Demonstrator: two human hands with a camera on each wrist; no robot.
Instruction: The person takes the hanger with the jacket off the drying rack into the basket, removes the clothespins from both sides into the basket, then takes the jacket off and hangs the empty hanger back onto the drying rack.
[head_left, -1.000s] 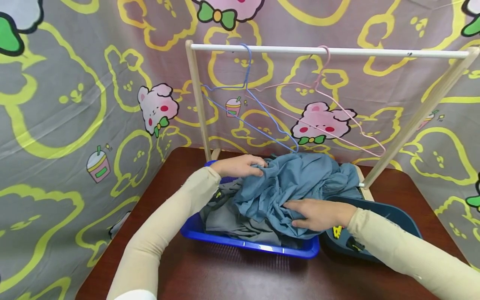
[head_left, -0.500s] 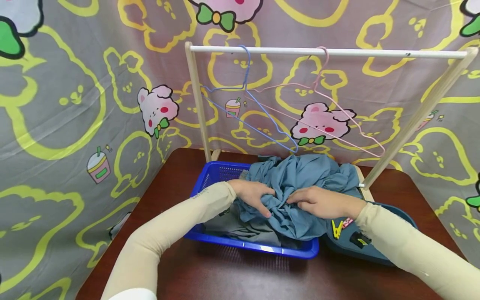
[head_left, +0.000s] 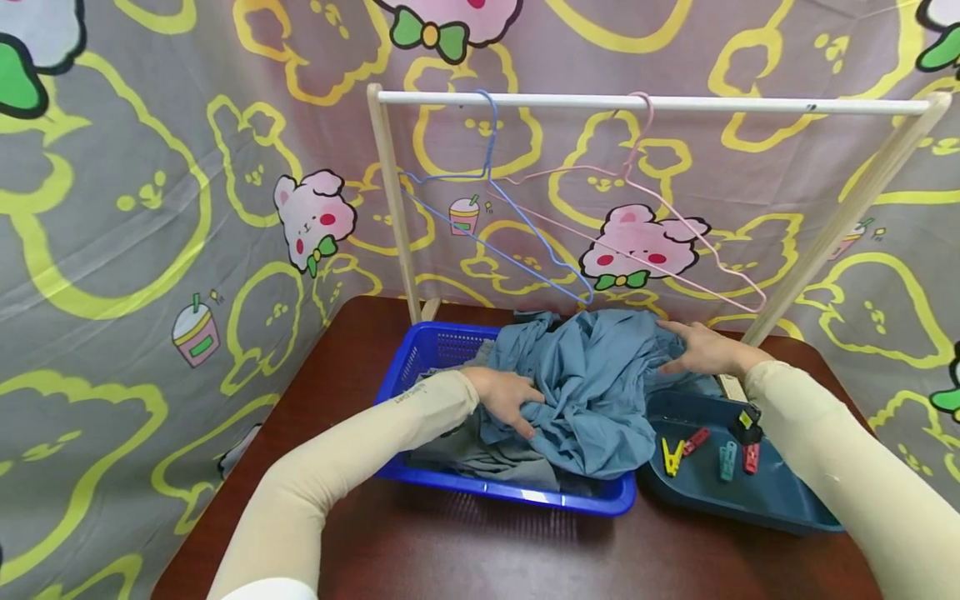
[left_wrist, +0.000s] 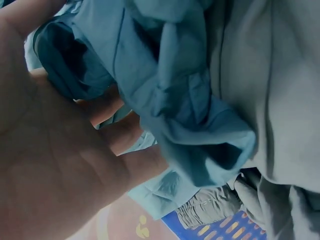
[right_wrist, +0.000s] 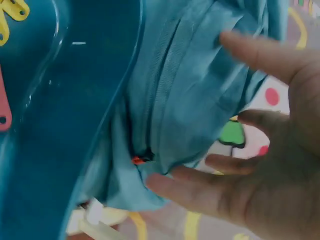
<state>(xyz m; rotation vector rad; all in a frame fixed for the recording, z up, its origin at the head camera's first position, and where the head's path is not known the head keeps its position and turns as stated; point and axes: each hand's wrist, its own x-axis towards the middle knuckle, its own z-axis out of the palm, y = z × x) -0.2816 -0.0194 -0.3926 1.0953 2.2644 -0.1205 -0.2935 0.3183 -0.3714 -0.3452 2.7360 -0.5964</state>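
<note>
A crumpled blue-grey garment with a zip (head_left: 585,375) lies heaped over the blue basket (head_left: 517,497) and spills past its right side. My left hand (head_left: 504,398) grips its left part; in the left wrist view the fingers (left_wrist: 130,135) go in behind a fold of the cloth. My right hand (head_left: 708,348) is at the garment's far right edge with fingers spread. In the right wrist view that hand (right_wrist: 270,165) faces the cloth beside a zip (right_wrist: 162,85) with a red-tipped pull. Grey clothing (head_left: 480,458) lies beneath it in the basket.
A dark teal tray (head_left: 750,500) on the right holds a yellow clothespin (head_left: 672,457), a teal clothespin (head_left: 727,461) and red ones. Behind stands a rack with a white rail (head_left: 705,103), a blue hanger (head_left: 525,212) and a pink hanger (head_left: 693,225).
My right hand has left the middle of the garment and moved right and back to its far edge. The left hand has moved from the back left down onto the garment's left part.
</note>
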